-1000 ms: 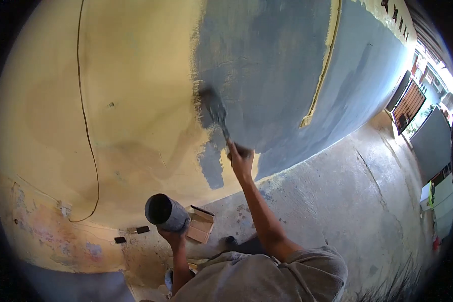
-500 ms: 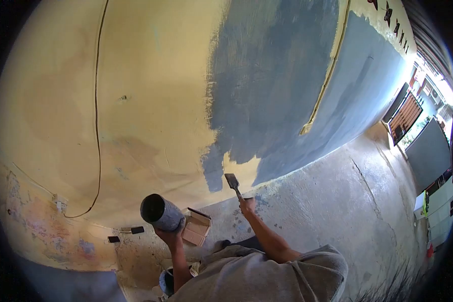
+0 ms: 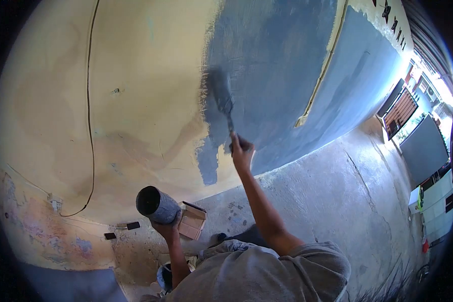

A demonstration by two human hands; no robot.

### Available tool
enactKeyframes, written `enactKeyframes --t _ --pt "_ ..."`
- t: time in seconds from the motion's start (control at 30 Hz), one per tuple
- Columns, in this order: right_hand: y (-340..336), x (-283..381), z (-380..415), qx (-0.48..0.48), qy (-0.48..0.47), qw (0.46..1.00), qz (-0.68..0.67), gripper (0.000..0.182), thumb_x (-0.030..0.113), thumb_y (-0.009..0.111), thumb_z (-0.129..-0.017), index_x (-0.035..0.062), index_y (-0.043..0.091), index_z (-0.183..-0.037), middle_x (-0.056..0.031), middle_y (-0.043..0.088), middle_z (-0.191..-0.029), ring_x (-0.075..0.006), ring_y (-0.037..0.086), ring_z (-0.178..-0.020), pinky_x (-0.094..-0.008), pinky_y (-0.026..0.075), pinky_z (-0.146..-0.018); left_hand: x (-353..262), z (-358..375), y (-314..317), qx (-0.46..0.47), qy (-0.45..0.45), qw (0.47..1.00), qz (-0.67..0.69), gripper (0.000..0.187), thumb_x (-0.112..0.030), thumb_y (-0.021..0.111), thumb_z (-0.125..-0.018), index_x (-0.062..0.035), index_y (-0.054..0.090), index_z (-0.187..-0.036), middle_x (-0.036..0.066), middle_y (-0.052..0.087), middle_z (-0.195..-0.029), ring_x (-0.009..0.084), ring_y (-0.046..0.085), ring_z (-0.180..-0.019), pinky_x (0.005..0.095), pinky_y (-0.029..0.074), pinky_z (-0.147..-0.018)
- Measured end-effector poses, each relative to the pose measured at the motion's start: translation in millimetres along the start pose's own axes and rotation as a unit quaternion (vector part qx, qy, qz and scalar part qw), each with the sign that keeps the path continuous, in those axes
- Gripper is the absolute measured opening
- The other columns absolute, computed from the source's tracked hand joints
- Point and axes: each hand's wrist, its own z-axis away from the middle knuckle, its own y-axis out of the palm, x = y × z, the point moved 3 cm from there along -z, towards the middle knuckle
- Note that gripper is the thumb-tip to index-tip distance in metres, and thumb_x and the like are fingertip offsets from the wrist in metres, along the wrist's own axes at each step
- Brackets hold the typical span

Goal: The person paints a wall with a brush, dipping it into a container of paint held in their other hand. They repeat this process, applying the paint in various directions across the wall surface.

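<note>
Against a yellow wall (image 3: 151, 65) part-covered in grey paint (image 3: 277, 75), grips a brush (image 3: 222, 90) (blurred) by its handle in the fingers of the right hand (image 3: 242, 151), near the paint's edge. Clasps a can (image 3: 165, 207) low in the left hand (image 3: 168, 227), seemingly to leave its mouth clear.

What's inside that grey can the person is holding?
Looking into the can in the left hand, you can see a dark hollow inside the round rim. The bottom is lost in shadow, so I can't tell what, if anything, is down there.
</note>
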Motion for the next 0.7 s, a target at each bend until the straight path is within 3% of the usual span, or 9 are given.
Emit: enactKeyframes --t 0.13,0.17,0.2,0.23,0.33,0.4,0.43,0.53,0.7 --pt "-23.3 -157.1 62.4 0.037 0.085 0.980 0.174 0.041 0.033 0.064 -0.083 -0.0034 0.059 -0.064 -0.0102 0.054 -0.052 -0.0136 0.049 -0.048 -0.0347 0.039 -0.048 -5.8 0.5 -0.2 -0.010 0.006 1.000 -0.028 0.100 -0.012 0.089 -0.043 -0.0025 0.037 -0.127 0.012 0.046 -0.121 0.0245 0.048 -0.109 0.0390 0.040 -0.096" --pt "-36.4 -183.1 89.1 0.035 0.228 0.952 0.203 0.043 0.037 0.066 -0.080 -0.0020 0.060 -0.064 -0.0105 0.054 -0.052 -0.0166 0.053 -0.047 -0.0355 0.041 -0.047 -4.3 -0.4 -1.3 -0.020 0.017 0.999 -0.035 0.099 -0.012 0.089 -0.042 -0.0023 0.038 -0.127 0.012 0.047 -0.120 0.0243 0.049 -0.107 0.0389 0.041 -0.095" --pt "-46.2 -186.5 112.3 0.060 0.267 0.927 0.256 0.042 0.039 0.067 -0.079 -0.0005 0.061 -0.067 -0.0098 0.056 -0.053 -0.0175 0.054 -0.046 -0.0353 0.041 -0.045 -4.3 -2.7 -2.5 -0.030 0.029 0.998 -0.042 0.098 -0.012 0.089 -0.042 -0.0021 0.039 -0.126 0.012 0.048 -0.118 0.0241 0.050 -0.106 0.0388 0.042 -0.094" --pt "-53.9 -185.5 135.1 0.035 0.338 0.923 0.180 0.039 0.038 0.066 -0.079 0.0008 0.062 -0.070 -0.0086 0.058 -0.055 -0.0173 0.054 -0.046 -0.0342 0.040 -0.043 -6.9 -3.4 -4.8 -0.031 0.032 0.998 -0.043 0.098 -0.012 0.089 -0.042 -0.0021 0.039 -0.126 0.012 0.048 -0.118 0.0241 0.050 -0.106 0.0388 0.042 -0.094" --pt "-58.9 -191.9 142.4 0.037 0.346 0.918 0.190 0.037 0.038 0.067 -0.079 0.0019 0.062 -0.074 -0.0066 0.056 -0.054 -0.0151 0.052 -0.046 -0.0326 0.040 -0.044 -4.9 -9.4 -6.6 -0.034 0.018 0.998 -0.046 0.098 -0.010 0.088 -0.041 -0.0013 0.039 -0.125 0.011 0.050 -0.116 0.0238 0.052 -0.103 0.0386 0.043 -0.093" --pt "-35.6 -153.8 95.2 0.051 0.131 0.968 0.207 0.042 0.037 0.066 -0.080 0.0003 0.058 -0.061 -0.0029 0.050 -0.049 -0.0115 0.047 -0.046 -0.0293 0.036 -0.044 13.0 -11.6 -13.8 -0.041 0.003 0.999 0.019 0.097 -0.009 0.088 -0.041 -0.0010 0.039 -0.125 0.011 0.050 -0.116 0.0237 0.052 -0.103 0.0382 0.044 -0.092" --pt "-20.7 -124.2 64.2 0.057 0.102 0.978 0.175 0.045 0.035 0.065 -0.083 0.0000 0.055 -0.056 -0.0008 0.047 -0.048 -0.0089 0.044 -0.046 -0.0281 0.033 -0.043 6.4 -8.2 -13.7 -0.042 0.021 0.998 -0.038 0.097 -0.007 0.087 -0.042 -0.0013 0.039 -0.125 0.011 0.049 -0.117 0.0236 0.051 -0.104 0.0383 0.043 -0.093" --pt "13.5 -19.0 19.3 0.033 0.078 0.995 -0.058 0.037 0.031 0.064 -0.085 -0.0028 0.064 -0.070 0.0024 0.044 -0.051 -0.0062 0.040 -0.046 -0.0256 0.029 -0.042 1.7 -6.6 -12.8 -0.048 0.012 0.998 -0.039 0.097 -0.006 0.087 -0.042 -0.0014 0.039 -0.126 0.011 0.048 -0.119 0.0239 0.050 -0.105 0.0382 0.042 -0.094" --pt "17.8 37.5 12.3 0.037 0.051 0.991 -0.117 0.031 0.024 0.062 -0.087 -0.0030 0.065 -0.072 0.0033 0.044 -0.053 -0.0064 0.039 -0.046 -0.0252 0.028 -0.042 8.0 -3.3 -6.7 -0.050 -0.014 0.998 -0.035 0.096 -0.005 0.086 -0.042 -0.0018 0.038 -0.126 0.011 0.046 -0.120 0.0236 0.049 -0.107 0.0391 0.041 -0.095"
